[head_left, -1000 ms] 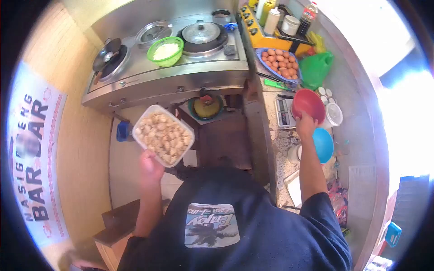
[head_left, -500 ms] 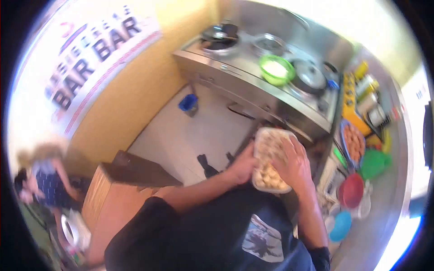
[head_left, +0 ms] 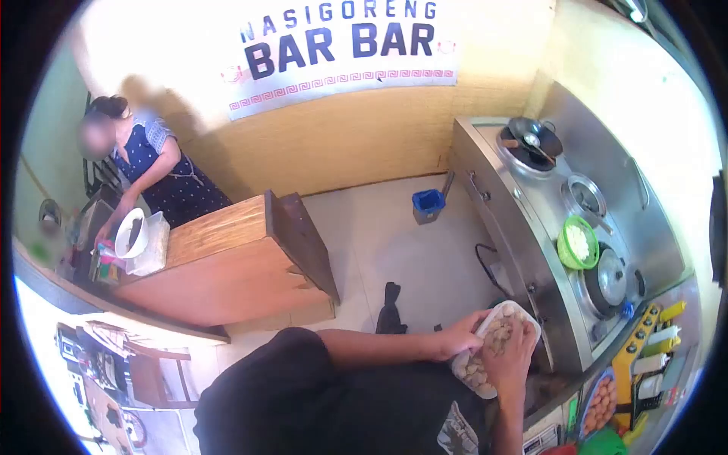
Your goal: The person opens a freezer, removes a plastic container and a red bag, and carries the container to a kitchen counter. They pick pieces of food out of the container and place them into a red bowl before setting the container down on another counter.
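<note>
A clear rectangular plastic container (head_left: 472, 370) full of pale, round, beige pieces is held close in front of my body, tilted in the view. My left hand (head_left: 461, 336) grips its left edge, with the thumb at the rim. Over the contents lies my right hand (head_left: 509, 356), its fingers spread and resting on the pieces at the middle and right side. Whether any piece is between those fingers cannot be made out.
Right: steel stove (head_left: 504, 205) with woks, a lidded pot (head_left: 610, 277) and a green basket (head_left: 578, 243); bottles and a tray of brown eggs (head_left: 600, 406). Blue bin (head_left: 428, 206) on the floor. Wooden counter (head_left: 220, 265) at left, a person (head_left: 163, 163) behind it.
The view has swung left, so the stove and container appear further right and the person and counter show more fully. My hands remain on the container.
</note>
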`<state>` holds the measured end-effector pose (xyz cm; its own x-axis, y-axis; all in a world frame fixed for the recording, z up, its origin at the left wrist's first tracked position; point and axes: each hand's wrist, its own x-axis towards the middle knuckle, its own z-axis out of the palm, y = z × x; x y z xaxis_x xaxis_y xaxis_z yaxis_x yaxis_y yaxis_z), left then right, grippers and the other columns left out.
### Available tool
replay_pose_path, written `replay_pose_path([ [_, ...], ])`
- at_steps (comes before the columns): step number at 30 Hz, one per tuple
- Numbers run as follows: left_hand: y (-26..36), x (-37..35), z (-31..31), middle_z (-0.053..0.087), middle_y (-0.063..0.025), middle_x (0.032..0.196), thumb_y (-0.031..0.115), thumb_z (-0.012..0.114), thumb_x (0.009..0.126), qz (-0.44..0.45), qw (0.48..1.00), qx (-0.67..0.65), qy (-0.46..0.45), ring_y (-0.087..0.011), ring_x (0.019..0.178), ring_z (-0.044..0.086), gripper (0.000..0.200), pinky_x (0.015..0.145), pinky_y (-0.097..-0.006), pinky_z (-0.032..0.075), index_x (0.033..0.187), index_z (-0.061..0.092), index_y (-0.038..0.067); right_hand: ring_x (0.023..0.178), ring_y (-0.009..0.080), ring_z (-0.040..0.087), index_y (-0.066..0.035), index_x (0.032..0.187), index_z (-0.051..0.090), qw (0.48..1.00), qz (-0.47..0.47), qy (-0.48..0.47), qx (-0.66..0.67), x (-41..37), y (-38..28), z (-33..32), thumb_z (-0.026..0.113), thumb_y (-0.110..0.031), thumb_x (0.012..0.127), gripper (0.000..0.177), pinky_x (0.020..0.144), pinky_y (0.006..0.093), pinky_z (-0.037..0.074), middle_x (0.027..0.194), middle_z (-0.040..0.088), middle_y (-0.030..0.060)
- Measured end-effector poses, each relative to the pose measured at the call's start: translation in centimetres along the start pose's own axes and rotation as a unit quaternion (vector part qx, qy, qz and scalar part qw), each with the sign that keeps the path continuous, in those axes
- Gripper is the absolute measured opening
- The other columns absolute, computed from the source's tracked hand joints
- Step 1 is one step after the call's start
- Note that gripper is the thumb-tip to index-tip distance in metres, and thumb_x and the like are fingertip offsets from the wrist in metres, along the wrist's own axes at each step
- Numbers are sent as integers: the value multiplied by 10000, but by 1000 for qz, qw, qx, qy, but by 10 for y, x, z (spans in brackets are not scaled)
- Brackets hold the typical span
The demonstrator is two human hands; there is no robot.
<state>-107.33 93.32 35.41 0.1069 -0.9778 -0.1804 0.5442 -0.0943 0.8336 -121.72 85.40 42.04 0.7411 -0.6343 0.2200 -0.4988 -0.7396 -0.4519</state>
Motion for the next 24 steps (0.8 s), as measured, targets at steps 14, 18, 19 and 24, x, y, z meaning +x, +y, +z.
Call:
replay_pose_path([
  [14,3,-35,-28,482,-109,1247,-51,511,717,18,995,-6,95,-173,1072,512,929,798,-264,461,1548,122,100,1193,458,420,-73,1298,464,995,-92,-16,38,25,-19,36,790,-177,583,793,1039,554,335,1232,452,242],
  [18,-2,-34,-32,478,-99,1249,-66,514,712,40,996,-4,86,-155,1050,513,941,764,-239,450,1551,125,112,1196,425,431,-56,1228,505,995,-101,10,22,25,-14,49,767,-166,611,679,1034,547,336,1197,466,232],
  [19,0,-34,-32,478,-96,1247,-68,516,714,47,995,-17,87,-147,1032,514,941,740,-229,444,1551,127,117,1198,417,435,-52,1207,519,994,-104,21,5,25,-13,52,761,-162,620,644,1031,542,339,1188,473,230],
  [24,12,-39,-29,488,-82,1192,-61,521,730,29,996,-7,89,-125,893,517,927,672,-229,429,1552,134,122,1188,418,457,-49,1153,560,993,-101,51,9,19,-12,61,731,-195,676,527,1030,536,346,1197,503,234],
])
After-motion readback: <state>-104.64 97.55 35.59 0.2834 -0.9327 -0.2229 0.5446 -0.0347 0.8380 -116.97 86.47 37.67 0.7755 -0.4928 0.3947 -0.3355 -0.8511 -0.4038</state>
